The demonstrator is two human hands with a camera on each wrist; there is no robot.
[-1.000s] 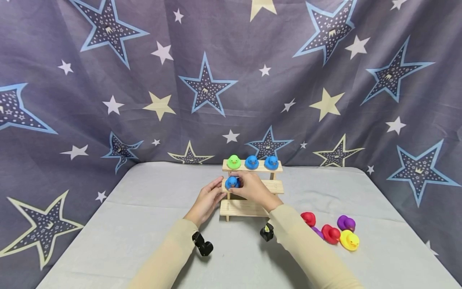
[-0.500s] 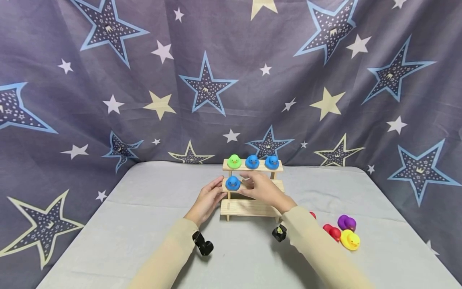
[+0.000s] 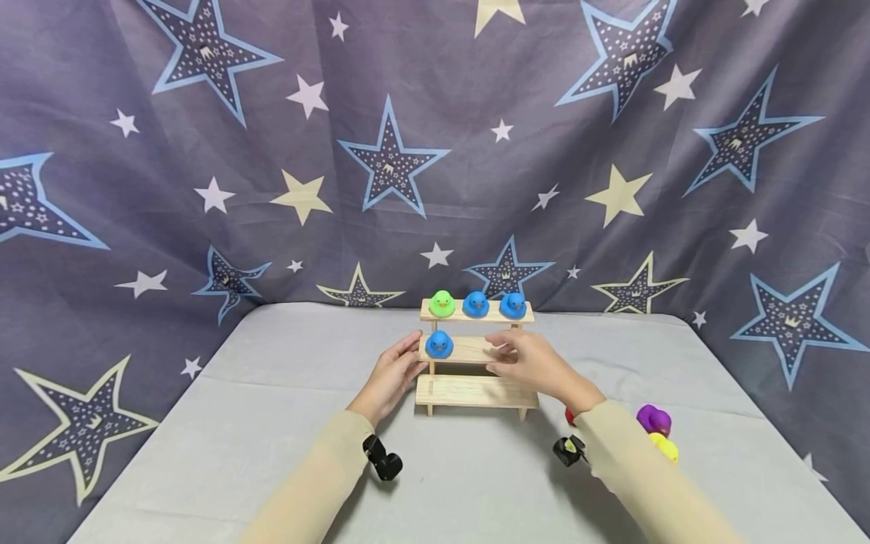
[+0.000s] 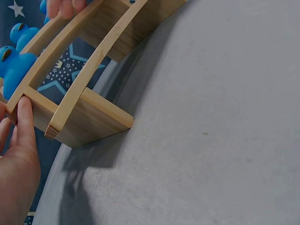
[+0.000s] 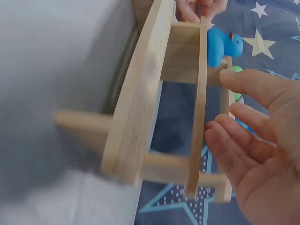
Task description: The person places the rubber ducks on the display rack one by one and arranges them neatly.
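**Starry cloth behind a grey table**

We see a dusky purple-grey fabric backdrop (image 3: 204, 151) printed with blue-outlined, white and cream stars, hanging creased across the back and both sides. Before it lies a flat table covered in pale grey cloth (image 3: 272, 423), evenly lit, with soft shadows.

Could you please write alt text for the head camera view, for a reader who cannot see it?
A person's left hand steadies the left end of a small three-tier wooden shelf on a grey table, while the open right hand hovers by the middle tier, beside a blue duck. One green duck and two blue ducks line the top tier against a star-patterned backdrop.
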